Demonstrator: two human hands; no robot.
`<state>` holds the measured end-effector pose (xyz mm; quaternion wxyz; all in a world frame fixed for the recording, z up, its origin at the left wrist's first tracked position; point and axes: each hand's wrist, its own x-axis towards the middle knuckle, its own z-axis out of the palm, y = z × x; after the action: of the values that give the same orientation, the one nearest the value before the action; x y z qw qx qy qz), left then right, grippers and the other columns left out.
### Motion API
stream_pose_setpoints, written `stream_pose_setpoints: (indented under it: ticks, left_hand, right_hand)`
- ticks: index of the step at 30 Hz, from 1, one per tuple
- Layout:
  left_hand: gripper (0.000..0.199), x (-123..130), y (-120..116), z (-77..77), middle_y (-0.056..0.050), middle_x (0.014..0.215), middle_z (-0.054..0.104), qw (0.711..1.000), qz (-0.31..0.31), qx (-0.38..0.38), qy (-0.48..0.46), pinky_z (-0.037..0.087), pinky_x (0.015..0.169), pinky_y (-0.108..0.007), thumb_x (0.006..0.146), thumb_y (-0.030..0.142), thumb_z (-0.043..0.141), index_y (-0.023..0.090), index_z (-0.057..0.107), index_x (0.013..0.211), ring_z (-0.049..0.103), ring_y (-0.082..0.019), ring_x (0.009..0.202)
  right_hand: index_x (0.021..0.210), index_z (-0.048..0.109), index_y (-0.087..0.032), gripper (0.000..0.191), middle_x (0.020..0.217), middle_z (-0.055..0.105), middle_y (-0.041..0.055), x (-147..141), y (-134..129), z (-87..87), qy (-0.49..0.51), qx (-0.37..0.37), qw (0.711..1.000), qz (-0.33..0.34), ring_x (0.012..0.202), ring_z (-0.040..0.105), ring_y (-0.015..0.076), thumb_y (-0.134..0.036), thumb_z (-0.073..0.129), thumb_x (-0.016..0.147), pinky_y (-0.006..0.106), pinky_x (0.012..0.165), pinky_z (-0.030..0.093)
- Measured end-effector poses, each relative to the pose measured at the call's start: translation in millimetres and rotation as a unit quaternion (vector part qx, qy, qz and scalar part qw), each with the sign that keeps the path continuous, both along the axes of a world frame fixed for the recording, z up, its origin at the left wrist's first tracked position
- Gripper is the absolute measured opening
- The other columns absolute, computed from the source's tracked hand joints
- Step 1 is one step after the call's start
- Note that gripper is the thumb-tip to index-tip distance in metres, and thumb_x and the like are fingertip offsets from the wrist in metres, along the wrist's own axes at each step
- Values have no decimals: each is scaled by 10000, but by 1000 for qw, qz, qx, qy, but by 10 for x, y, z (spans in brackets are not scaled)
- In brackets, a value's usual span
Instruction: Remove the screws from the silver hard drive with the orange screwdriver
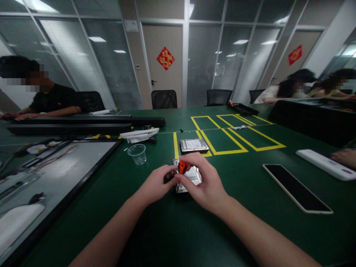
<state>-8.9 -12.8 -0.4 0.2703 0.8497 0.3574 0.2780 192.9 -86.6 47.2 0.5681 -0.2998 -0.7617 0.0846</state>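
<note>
My right hand (pixel 204 183) grips the orange and black handle of a screwdriver (pixel 183 167) between thumb and fingers, over a silver hard drive (pixel 197 177) on the green table. Close against its left side is my left hand (pixel 160 183), with thumb and fingers pinched near the tool and the drive's left edge; what it holds, if anything, is hidden. Both hands cover part of the drive. Just behind it lies a second hard drive (pixel 194 145), inside a yellow tape outline.
A clear plastic cup (pixel 137 154) stands left of the drives. Further left lies a large panel (pixel 65 163) with cables. On the right are a phone (pixel 296 188), a white device (pixel 325 164) and another person's hand (pixel 345 158). Yellow tape rectangles (pixel 232 152) mark the table.
</note>
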Motion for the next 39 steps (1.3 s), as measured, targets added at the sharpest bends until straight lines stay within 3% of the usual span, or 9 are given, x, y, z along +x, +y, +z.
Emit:
stream_pose_setpoints:
  ticks: [6,12,21,25,36,39]
  left_hand:
    - [253,1,10,-25,-95,1143,742,1000,6,-3,-4,537,949,-428,979,321,652,198,726,1187,684,-292,1033]
    - [287,4,15,-33,-97,1144,740,1000,6,2,-1,541,960,-421,993,356,651,198,733,1219,690,-284,1029]
    - [286,-1,11,-31,-85,1127,746,1000,2,0,-4,545,954,-412,982,329,657,213,736,1231,689,-281,1015]
    - [301,-10,13,-34,-87,1112,746,1000,1,3,3,546,938,-408,983,332,657,203,730,1244,689,-279,999]
    - [225,6,2,-15,-83,1090,751,1000,13,9,12,554,903,-406,978,314,665,192,736,1153,698,-276,969]
    - [244,-1,9,-20,-99,1167,744,1000,10,10,8,545,942,-416,980,320,668,194,739,1177,694,-283,1033]
  right_hand:
    - [1476,529,-273,523,1321,700,97,-8,-46,-43,-9,-55,998,26,1138,708,222,-126,632,984,408,991,603]
    - [1375,588,-280,454,1201,694,71,-1,0,-28,-5,3,1000,0,1073,679,211,-178,738,959,396,954,598]
    - [1445,568,-262,500,1322,682,101,-11,-34,-11,-15,-17,999,25,1204,672,228,-118,649,973,418,1037,580]
    - [1405,600,-279,479,1255,678,86,0,-13,-5,-10,-7,1000,15,1152,674,224,-183,743,958,404,999,590]
    - [1499,487,-284,564,1354,698,100,-5,-37,-72,5,-67,997,37,1178,714,232,-124,638,979,425,1021,599]
    - [1448,527,-275,528,1281,693,92,0,-22,-52,1,-40,999,22,1115,702,227,-160,702,963,421,985,599]
